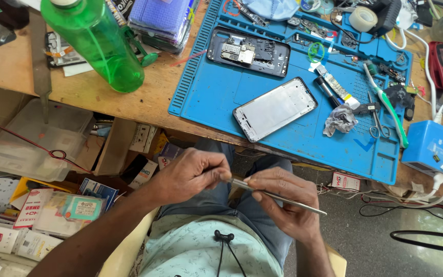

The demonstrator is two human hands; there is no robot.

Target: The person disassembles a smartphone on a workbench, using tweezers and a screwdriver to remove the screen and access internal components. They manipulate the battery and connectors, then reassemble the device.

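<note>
Held thin metal tweezers (278,196) over the lap, below the table (93,95) edge. Right hand (283,205) closed around the tweezers, long end sticking out past the fingers (267,184) to the right. Left hand (190,174) pinched shut on the near tip, fingertips touching the right hand's fingers. Up beyond the fingers, well apart, lay a phone frame (275,109) on a blue mat (211,97). Farther up sat an opened phone (248,52) showing its insides. Far off to the upper left of the fingers stood a green bottle (98,41).
</note>
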